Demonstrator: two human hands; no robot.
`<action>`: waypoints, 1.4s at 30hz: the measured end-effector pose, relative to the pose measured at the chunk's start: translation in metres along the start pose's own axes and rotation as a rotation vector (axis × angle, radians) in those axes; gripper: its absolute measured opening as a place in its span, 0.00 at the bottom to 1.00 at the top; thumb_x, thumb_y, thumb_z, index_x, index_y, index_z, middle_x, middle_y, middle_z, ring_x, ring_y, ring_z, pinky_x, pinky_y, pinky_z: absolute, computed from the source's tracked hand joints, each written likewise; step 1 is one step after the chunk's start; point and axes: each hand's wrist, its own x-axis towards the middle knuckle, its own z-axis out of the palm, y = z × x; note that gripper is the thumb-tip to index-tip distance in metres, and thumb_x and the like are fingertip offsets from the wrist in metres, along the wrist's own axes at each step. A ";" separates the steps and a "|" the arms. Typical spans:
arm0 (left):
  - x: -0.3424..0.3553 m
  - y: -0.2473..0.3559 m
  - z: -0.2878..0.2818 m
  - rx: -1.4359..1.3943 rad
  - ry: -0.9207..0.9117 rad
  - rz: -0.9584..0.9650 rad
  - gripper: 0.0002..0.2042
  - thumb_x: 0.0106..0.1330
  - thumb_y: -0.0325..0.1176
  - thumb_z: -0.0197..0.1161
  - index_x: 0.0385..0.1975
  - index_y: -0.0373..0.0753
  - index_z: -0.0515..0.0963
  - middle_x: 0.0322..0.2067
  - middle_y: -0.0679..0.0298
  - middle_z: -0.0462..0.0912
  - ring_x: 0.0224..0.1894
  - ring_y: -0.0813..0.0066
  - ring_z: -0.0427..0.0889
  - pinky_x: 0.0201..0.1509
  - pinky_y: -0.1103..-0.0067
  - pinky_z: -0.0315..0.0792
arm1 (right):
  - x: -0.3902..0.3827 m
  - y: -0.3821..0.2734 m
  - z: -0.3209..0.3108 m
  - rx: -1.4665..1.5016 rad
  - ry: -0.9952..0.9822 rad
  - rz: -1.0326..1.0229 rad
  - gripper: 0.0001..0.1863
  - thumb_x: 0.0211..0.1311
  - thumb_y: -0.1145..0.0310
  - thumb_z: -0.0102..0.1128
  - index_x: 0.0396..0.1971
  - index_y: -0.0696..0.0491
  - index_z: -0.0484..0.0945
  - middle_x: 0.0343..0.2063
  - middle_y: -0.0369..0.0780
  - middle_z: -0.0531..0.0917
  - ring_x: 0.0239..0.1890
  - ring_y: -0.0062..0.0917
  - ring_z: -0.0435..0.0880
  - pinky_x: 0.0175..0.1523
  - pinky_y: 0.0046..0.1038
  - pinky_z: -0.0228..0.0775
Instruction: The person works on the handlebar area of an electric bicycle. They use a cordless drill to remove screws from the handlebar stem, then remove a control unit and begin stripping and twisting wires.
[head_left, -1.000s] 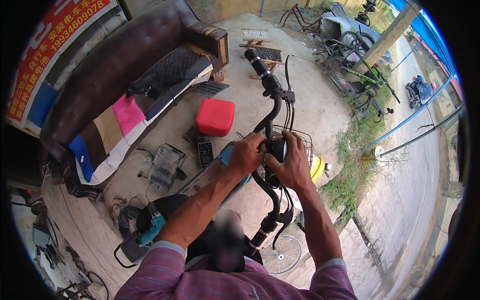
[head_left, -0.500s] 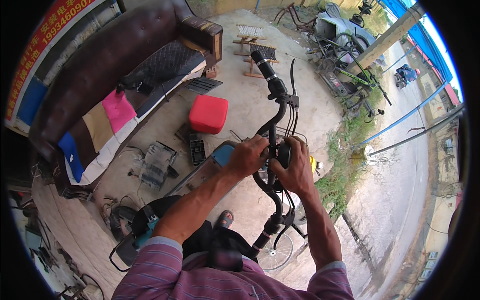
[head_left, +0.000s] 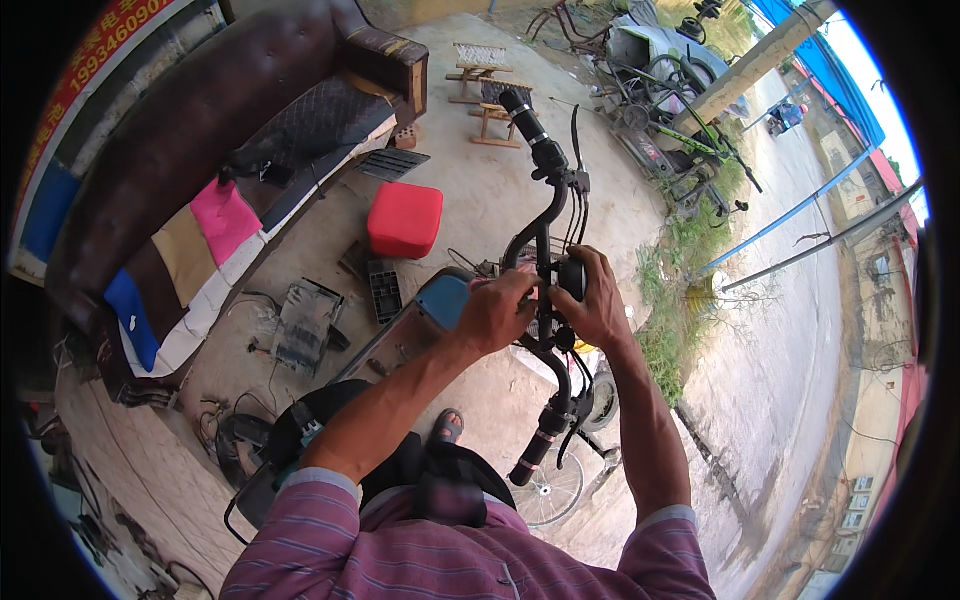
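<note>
A black bicycle handlebar (head_left: 552,215) with grips, brake levers and cables runs from far to near in front of me. On its right side at the middle is a round black part that looks like a headlamp (head_left: 572,279). My right hand (head_left: 603,308) curls round this part, thumb on the near side and fingers over the far side. Against the left of the bar's centre, my left hand (head_left: 495,315) is closed, its knuckles up; what its fingertips pinch is hidden. A wire basket (head_left: 520,255) shows partly beyond the hands, and below the bar is a spoked wheel (head_left: 550,490).
At left stands a worn brown sofa (head_left: 200,110) with cloths on it. A red stool (head_left: 405,220), a black plastic crate (head_left: 384,290) and two folding stools (head_left: 480,60) are on the concrete. Old bicycle parts (head_left: 660,130) lie far right, beside a road (head_left: 770,370) with a rider (head_left: 787,118).
The view has shifted slightly, and the bar's near end has turned a little. Both hands stay at the bar's centre. The rider on the road is farther off.
</note>
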 end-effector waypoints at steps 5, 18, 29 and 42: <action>-0.025 0.000 0.013 -0.047 -0.086 -0.016 0.13 0.56 0.25 0.68 0.42 0.39 0.78 0.37 0.54 0.81 0.41 0.51 0.83 0.43 0.64 0.77 | 0.001 -0.001 0.001 -0.017 0.006 -0.005 0.38 0.51 0.54 0.65 0.60 0.60 0.68 0.57 0.54 0.73 0.61 0.49 0.71 0.66 0.42 0.63; -0.020 0.005 0.013 0.052 -0.074 0.053 0.09 0.55 0.26 0.67 0.34 0.40 0.75 0.29 0.56 0.77 0.33 0.52 0.81 0.34 0.63 0.74 | 0.004 0.007 -0.008 0.022 -0.041 -0.017 0.36 0.50 0.55 0.64 0.58 0.59 0.71 0.55 0.53 0.75 0.59 0.49 0.74 0.63 0.42 0.67; -0.012 0.021 0.020 0.080 -0.068 0.000 0.12 0.57 0.29 0.71 0.39 0.41 0.78 0.31 0.57 0.77 0.37 0.51 0.80 0.38 0.62 0.74 | 0.006 0.011 -0.012 0.032 -0.074 -0.056 0.36 0.51 0.56 0.64 0.58 0.58 0.70 0.56 0.53 0.74 0.61 0.49 0.72 0.65 0.42 0.65; -0.027 -0.011 0.026 0.009 0.121 0.111 0.09 0.54 0.29 0.73 0.34 0.44 0.82 0.32 0.64 0.82 0.41 0.59 0.80 0.47 0.65 0.70 | 0.007 0.021 -0.011 0.121 -0.076 -0.068 0.34 0.49 0.58 0.65 0.57 0.58 0.70 0.56 0.51 0.74 0.60 0.47 0.73 0.65 0.41 0.65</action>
